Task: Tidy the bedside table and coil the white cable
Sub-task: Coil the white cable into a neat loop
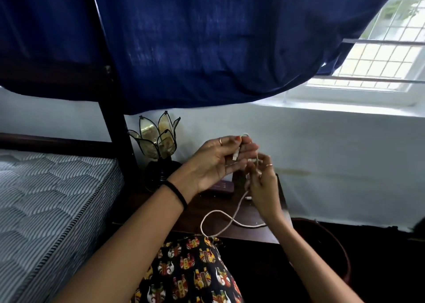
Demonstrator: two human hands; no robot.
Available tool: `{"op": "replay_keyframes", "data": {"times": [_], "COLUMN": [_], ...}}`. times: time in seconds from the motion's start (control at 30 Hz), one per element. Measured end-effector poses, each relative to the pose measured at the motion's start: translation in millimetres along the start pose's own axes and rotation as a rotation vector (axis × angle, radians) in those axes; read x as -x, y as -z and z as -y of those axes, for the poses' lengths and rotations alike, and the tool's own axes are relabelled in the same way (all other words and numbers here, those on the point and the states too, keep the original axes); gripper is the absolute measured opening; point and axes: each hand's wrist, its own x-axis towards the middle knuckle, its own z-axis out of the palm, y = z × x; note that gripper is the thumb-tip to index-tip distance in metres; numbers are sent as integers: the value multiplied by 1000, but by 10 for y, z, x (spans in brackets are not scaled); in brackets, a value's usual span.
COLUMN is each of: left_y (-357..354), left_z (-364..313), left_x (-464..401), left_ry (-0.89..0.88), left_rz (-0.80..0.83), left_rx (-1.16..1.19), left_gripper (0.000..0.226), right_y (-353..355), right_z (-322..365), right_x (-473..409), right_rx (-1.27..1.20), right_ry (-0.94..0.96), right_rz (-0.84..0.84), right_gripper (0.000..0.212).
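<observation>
We're up over the table (257, 235) now, both hands raised in front of the wall. The left hand (213, 162) has its palm turned toward us, thumb and fingers curled in a grip on one end of the white cable (232, 220), with a plug showing against the palm and a small bend of cord peeking above the fingertips. The right hand (262, 178) sits just beside it, fingers curled round the cord lower down; motion blur keeps us from telling exactly how it pinches.

From there the cable drops, crosses itself in a slack loop on the dark table and trails off its front edge toward the patterned clothing (195, 272). A second plug seems to lie near the right wrist.

How will it handle? We judge it light and limp, with no spring of its own, so loops will sag unless each turn is pinned. The plugs are the stiff bits; best to anchor at one plug and feed the soft cord with the other hand.

A petal-shaped lamp (158, 137) and a dark flat object (220, 186) stand behind the hands.
</observation>
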Motion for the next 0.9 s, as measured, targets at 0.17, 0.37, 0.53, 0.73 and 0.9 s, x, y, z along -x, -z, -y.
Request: {"op": "replay_keyframes", "data": {"times": [0.17, 0.37, 0.53, 0.73, 0.9], "left_y": [-193, -196, -45, 72, 113], "left_z": [-84, 36, 238, 369, 411], "left_x": [-59, -209, -228, -148, 20], "left_ry": [-126, -196, -187, -248, -208], "left_rz": [-21, -251, -393, -392, -163], "left_rx": [72, 76, -252, -594, -710], "left_gripper": [17, 13, 14, 24, 22], "right_y": [-115, -36, 236, 497, 642], "right_z": [-20, 39, 370, 959, 1161], "right_x": [331, 683, 678, 471, 141], "right_rx": [-38, 338, 774, 922, 957], "right_ry": [-134, -275, -173, -63, 88], "right_rz": [153, 712, 968, 911, 575], "right_gripper": [27, 25, 33, 27, 17]}}
